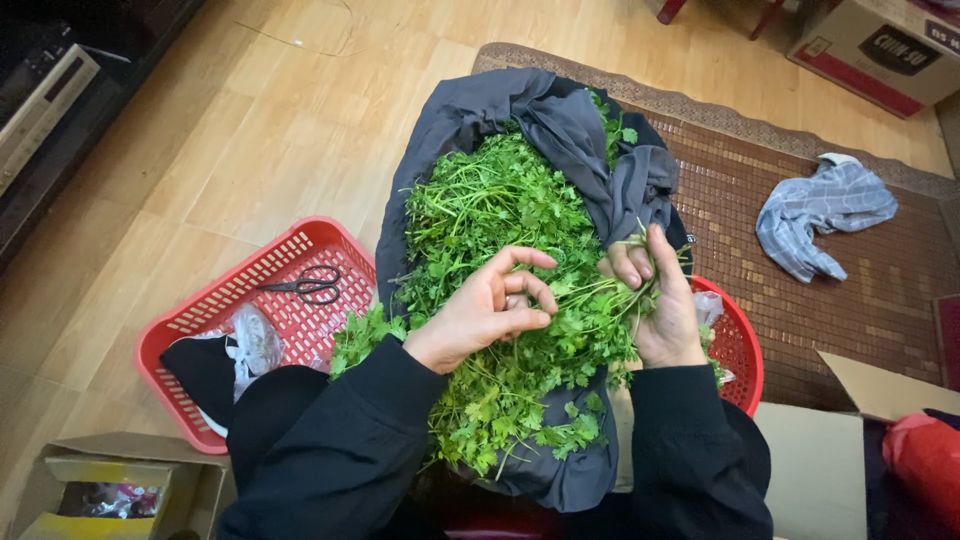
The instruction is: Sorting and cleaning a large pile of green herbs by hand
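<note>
At far left sits an open cardboard box; beside it a red rectangular plastic basket holds one pair of black scissors. My left hand pinches a stem from the heap of green leafy herbs on a dark grey cloth. My right hand grips a small bunch. One crumpled blue checked cloth lies far right.

Soft, even indoor light, sharp focus throughout, faint shadows, slight wide-angle bending at the edges.
</note>
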